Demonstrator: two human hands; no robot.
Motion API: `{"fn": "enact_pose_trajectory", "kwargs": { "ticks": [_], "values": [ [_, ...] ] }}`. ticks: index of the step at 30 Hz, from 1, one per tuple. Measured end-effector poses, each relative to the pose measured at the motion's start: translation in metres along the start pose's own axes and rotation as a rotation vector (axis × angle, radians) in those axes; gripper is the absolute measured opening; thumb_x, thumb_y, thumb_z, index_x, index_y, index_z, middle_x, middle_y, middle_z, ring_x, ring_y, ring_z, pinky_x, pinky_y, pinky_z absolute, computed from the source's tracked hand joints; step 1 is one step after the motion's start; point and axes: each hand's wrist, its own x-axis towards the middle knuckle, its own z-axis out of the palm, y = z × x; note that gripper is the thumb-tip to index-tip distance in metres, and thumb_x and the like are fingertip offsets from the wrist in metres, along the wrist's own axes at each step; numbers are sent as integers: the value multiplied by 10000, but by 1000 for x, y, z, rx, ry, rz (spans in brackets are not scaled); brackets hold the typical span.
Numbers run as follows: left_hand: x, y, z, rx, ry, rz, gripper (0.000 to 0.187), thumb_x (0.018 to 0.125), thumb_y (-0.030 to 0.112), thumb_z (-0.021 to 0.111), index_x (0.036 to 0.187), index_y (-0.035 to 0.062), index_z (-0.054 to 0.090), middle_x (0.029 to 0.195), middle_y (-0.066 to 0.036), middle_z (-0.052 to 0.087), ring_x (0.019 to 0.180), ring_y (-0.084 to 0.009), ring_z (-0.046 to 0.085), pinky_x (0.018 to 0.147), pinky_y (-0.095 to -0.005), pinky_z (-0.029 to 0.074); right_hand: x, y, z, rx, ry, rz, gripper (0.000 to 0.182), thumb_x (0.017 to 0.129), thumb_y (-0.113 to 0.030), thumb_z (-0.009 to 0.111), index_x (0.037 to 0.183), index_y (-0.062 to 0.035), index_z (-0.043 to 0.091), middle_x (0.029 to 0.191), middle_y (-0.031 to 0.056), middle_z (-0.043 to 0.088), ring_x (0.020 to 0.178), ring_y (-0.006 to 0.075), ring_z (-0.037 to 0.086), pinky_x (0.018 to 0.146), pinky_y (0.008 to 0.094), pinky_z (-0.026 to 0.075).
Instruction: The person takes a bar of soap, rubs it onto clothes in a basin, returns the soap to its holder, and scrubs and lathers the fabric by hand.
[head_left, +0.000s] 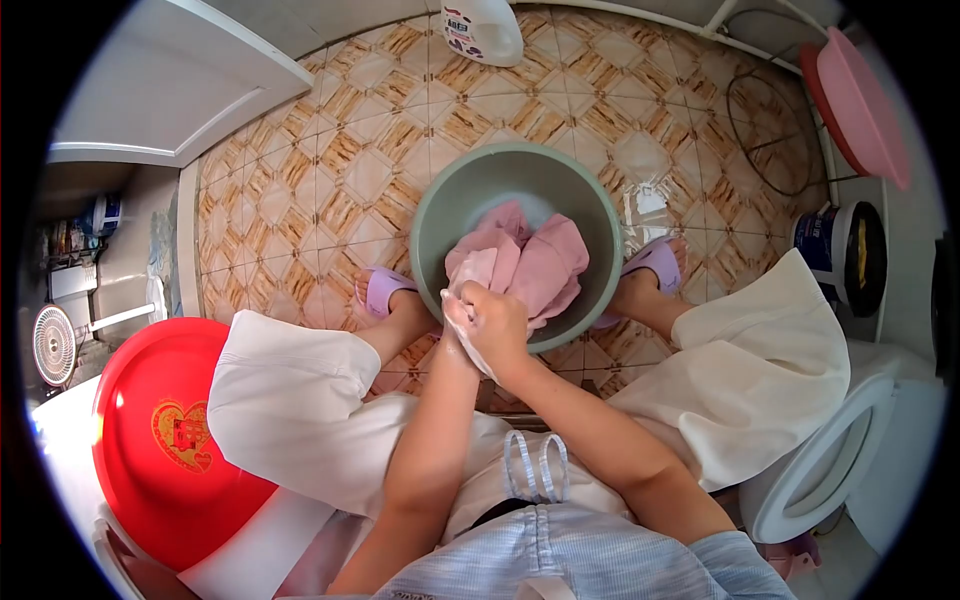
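Note:
Pink cloth lies bunched in a grey-green basin on the floor between my feet. A wet fold of it rises into my hands at the basin's near edge. My right hand is closed on this fold, its fingers curled. Pressed against it is my left hand, wet with white suds and partly covered by the right one. It also appears closed on the cloth, though most of its fingers are hidden. Some cloudy water shows at the far side of the basin.
A white detergent bottle stands beyond the basin on the tiled floor. To my left is a large red basin; to my right, a toilet seat and a dark bucket. Pink basins lean against the right wall.

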Motion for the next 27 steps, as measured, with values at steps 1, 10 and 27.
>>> {"fn": "enact_pose_trajectory", "kwargs": {
  "ticks": [1, 10, 27],
  "values": [
    [0, -2, 0, 3, -9, 22, 331, 954, 242, 373, 1115, 21, 561, 1087, -97, 616, 989, -227, 613, 845, -356, 511, 1, 4, 2, 43, 4, 4, 265, 861, -194, 536, 639, -50, 541, 588, 188, 558, 519, 364, 548, 491, 434, 411],
    [51, -32, -66, 867, -197, 607, 348, 964, 249, 395, 1221, 48, 515, 1079, -57, 600, 998, -186, 597, 863, -319, 490, -7, -23, -6, 72, 34, 76, 289, 816, -297, 608, 674, -48, 569, 609, 196, 562, 544, 373, 555, 513, 435, 418],
    [0, -3, 14, 45, -31, 45, 251, 946, 265, 440, 1113, 111, 546, 969, -21, 579, 867, -175, 566, 773, -307, 496, 24, 19, -8, 83, 83, 312, 291, 826, -281, 634, 651, -66, 545, 550, 180, 535, 518, 380, 544, 495, 441, 420]
  ]
}}
